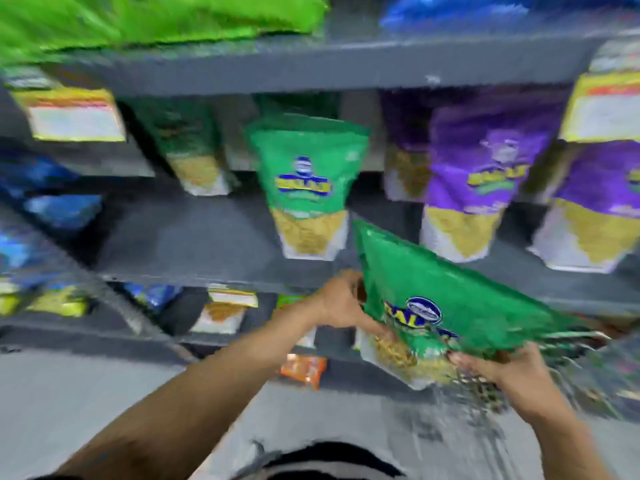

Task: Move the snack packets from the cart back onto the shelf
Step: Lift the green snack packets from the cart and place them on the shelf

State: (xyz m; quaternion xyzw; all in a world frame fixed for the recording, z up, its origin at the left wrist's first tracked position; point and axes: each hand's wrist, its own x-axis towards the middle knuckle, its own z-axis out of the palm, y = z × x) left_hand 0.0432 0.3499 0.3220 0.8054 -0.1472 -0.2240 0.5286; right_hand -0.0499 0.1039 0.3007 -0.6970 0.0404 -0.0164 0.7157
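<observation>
Grey metal shelving (194, 237) fills the wall, blurry, with gaps beside an upright green pouch (306, 181). Just below-right of that pouch, both hands grip a glossy green snack packet (436, 292), tilted: left hand (341, 299) on its side edge, right hand (509, 370) under its bottom, probably steering it toward the shelf above the wire cart (485, 386).

Grey metal shelf (194, 244), several tiers. On the middle board: 2 green snack packets (304, 188) standing upright, 1 behind the other to the left; right of them, purple packets (481, 188) in a row, also upright. Lower tier (86, 327): smaller blurred packets, yellow, blue, white. Top tier: green and blue bags.
</observation>
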